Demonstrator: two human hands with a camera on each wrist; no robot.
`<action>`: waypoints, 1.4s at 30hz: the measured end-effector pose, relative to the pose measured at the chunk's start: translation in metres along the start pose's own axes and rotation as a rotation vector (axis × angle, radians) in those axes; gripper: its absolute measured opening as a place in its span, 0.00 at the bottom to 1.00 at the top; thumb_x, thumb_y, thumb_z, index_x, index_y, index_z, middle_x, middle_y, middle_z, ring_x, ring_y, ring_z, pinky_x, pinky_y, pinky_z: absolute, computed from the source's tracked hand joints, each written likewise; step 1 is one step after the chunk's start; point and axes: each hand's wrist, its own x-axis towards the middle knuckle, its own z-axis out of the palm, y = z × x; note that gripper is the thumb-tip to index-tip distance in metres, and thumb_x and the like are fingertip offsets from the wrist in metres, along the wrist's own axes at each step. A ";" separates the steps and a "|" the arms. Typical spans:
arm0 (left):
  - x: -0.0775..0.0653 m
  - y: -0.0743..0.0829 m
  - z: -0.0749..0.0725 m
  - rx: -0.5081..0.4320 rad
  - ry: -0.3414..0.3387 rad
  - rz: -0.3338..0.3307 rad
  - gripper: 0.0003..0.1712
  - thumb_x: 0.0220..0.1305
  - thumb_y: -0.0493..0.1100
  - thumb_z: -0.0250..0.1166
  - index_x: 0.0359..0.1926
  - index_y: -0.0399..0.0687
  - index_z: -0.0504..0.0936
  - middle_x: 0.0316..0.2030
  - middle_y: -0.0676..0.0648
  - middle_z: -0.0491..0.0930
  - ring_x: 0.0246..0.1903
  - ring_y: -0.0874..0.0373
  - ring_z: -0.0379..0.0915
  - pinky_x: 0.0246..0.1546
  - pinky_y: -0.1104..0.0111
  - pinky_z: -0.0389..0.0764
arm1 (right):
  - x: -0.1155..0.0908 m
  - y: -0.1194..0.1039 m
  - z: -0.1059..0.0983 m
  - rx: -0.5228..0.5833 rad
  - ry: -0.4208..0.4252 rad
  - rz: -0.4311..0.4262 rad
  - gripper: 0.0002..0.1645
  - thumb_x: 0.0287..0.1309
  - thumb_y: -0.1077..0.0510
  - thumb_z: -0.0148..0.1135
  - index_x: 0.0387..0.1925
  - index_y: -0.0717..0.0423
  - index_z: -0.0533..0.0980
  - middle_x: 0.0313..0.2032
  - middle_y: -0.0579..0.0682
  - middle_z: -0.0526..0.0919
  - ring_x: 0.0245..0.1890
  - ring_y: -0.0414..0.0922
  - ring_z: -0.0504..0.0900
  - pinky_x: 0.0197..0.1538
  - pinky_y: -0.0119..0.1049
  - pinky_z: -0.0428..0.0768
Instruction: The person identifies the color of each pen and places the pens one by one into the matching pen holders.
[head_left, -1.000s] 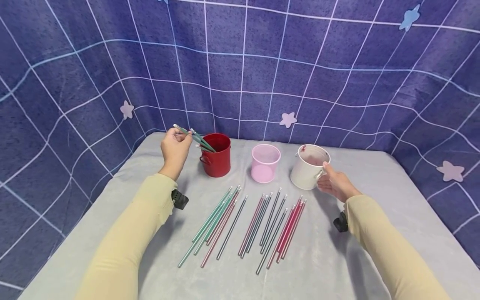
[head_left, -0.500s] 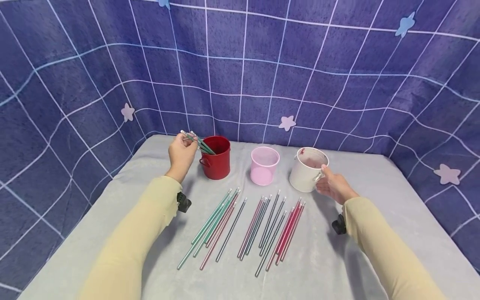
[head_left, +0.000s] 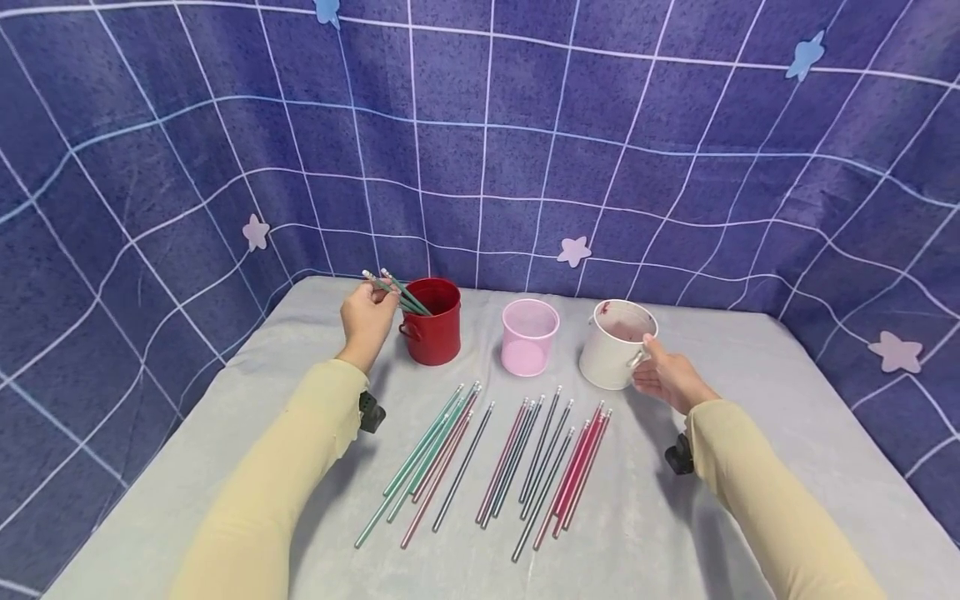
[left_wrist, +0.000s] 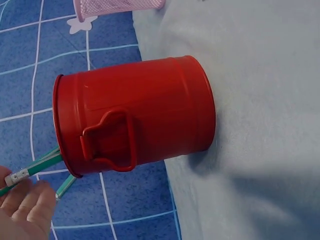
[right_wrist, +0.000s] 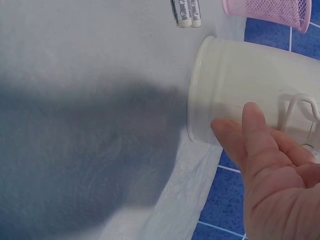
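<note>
At the back left, a red bucket [head_left: 435, 337] stands upright with green pencils [head_left: 411, 300] leaning out over its left rim. My left hand [head_left: 367, 323] pinches the eraser ends of green pencils there, clear of the bucket's wall. Their lower ends are hidden inside; in the left wrist view a pencil [left_wrist: 46, 162] slants from the fingers into the mouth. At the back right is a white bucket [head_left: 609, 360]. My right hand [head_left: 670, 375] touches its right side by the small handle, thumb at the rim; the right wrist view shows the fingers [right_wrist: 255, 120] fairly straight along its side.
Between the buckets stands a pink mesh cup [head_left: 527, 350]. In front of them several green pencils [head_left: 420, 454], dark pencils [head_left: 513, 467] and red pencils [head_left: 581, 467] lie in loose groups on the grey cloth [head_left: 645, 533]. A blue gridded curtain [head_left: 487, 142] hangs behind.
My left hand has moved right and lower, closer to the red bucket, and the green pencils sit deeper in it. The right hand stays at the white bucket. The head view has shifted slightly.
</note>
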 end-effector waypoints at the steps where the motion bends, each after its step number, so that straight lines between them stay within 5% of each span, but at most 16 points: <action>1: 0.000 -0.001 0.000 0.022 0.003 -0.006 0.14 0.57 0.35 0.60 0.43 0.32 0.83 0.38 0.35 0.84 0.40 0.48 0.81 0.37 0.71 0.73 | 0.000 0.000 0.000 0.002 0.000 -0.001 0.53 0.70 0.36 0.28 0.58 0.91 0.51 0.60 0.83 0.58 0.59 0.63 0.68 0.55 0.40 0.76; 6: 0.001 -0.002 -0.001 0.071 -0.024 -0.026 0.15 0.57 0.38 0.60 0.42 0.31 0.84 0.39 0.36 0.84 0.42 0.44 0.80 0.43 0.59 0.75 | 0.000 0.000 0.000 0.009 0.008 -0.006 0.53 0.70 0.36 0.28 0.59 0.90 0.51 0.60 0.83 0.57 0.61 0.65 0.66 0.56 0.41 0.75; 17: -0.004 -0.004 0.006 0.165 -0.082 -0.038 0.12 0.54 0.37 0.60 0.35 0.33 0.85 0.32 0.37 0.85 0.33 0.47 0.79 0.28 0.74 0.69 | 0.000 0.000 0.002 0.023 0.032 -0.003 0.51 0.71 0.36 0.29 0.60 0.88 0.53 0.59 0.81 0.61 0.56 0.59 0.72 0.55 0.40 0.76; 33: -0.009 -0.009 0.013 0.181 -0.111 -0.070 0.07 0.54 0.39 0.61 0.29 0.38 0.80 0.34 0.38 0.85 0.39 0.45 0.79 0.34 0.63 0.73 | 0.000 -0.002 0.000 0.025 0.025 0.004 0.52 0.70 0.35 0.30 0.61 0.87 0.51 0.60 0.81 0.59 0.61 0.64 0.66 0.55 0.37 0.76; 42: -0.013 -0.010 0.017 0.259 -0.173 -0.075 0.11 0.55 0.41 0.59 0.37 0.40 0.82 0.31 0.39 0.79 0.36 0.46 0.73 0.32 0.61 0.70 | 0.001 0.000 -0.003 0.040 0.026 0.004 0.52 0.70 0.36 0.31 0.58 0.90 0.53 0.56 0.81 0.64 0.46 0.50 0.79 0.49 0.35 0.79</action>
